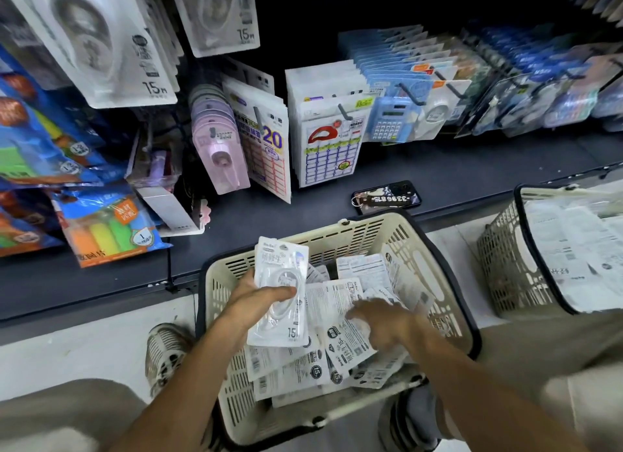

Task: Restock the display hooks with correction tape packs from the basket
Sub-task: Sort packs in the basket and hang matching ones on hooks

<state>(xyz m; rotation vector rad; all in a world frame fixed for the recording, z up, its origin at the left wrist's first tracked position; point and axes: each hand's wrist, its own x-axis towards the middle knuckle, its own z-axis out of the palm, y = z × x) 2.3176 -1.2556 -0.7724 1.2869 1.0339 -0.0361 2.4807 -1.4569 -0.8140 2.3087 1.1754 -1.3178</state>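
Observation:
A cream plastic basket [340,239] sits on the floor below me, filled with several white correction tape packs [293,374]. My left hand [259,295] grips a small stack of these packs [279,289] upright over the basket's left side, thumb across the front. My right hand [381,320] reaches into the basket and rests on loose packs [344,347]; it is blurred and its fingers point left. More of the same 15 m packs [101,40] hang on display hooks at the top left.
A dark shelf [472,171] holds hanging label sheets [328,148], pink tape dispensers [219,148], calculators [391,121] and highlighters [111,232]. A phone with a key tag [387,198] lies on the shelf. A second basket [526,266] stands at right. My shoes flank the basket.

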